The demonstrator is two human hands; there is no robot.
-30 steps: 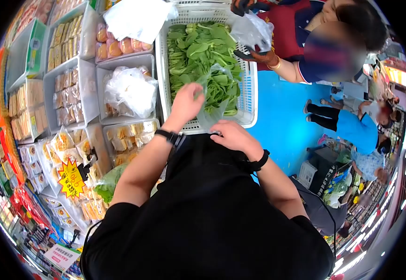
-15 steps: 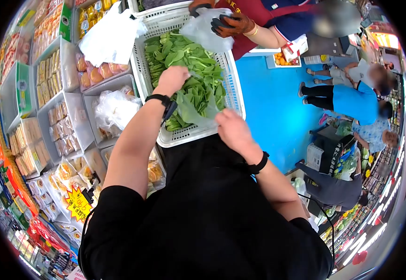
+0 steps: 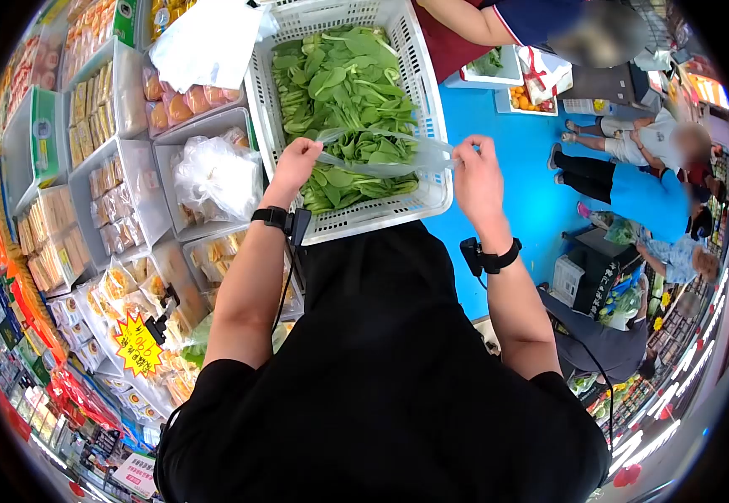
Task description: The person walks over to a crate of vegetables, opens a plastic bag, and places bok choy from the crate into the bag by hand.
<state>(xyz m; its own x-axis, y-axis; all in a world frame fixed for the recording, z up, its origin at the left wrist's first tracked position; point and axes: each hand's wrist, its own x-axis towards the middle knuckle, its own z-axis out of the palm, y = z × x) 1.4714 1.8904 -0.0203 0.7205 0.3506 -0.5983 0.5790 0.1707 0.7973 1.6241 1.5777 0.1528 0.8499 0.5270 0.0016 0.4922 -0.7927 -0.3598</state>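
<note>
A clear plastic bag [image 3: 432, 156] is stretched sideways between my two hands, its mouth spread apart above the leafy greens [image 3: 339, 88]. My left hand [image 3: 296, 163] pinches one edge of the bag over the near left side of the white crate [image 3: 364, 223]. At the other end, my right hand [image 3: 479, 178] grips the opposite edge, just beyond the crate's right rim. Bunches of greens fill the crate, and some show through and below the bag. Both wrists wear black bands.
Bins of packaged baked goods [image 3: 104, 180] line the left side, with a white plastic bag [image 3: 213, 180] in one bin and white bags [image 3: 205, 46] farther back. A co-worker's arm [image 3: 469, 18] is at the top right. Several people stand on the blue floor [image 3: 520, 201] to the right.
My hands have moved apart and pulled the bag wide between them. The co-worker's gloved hands and the bag they held have left the view.
</note>
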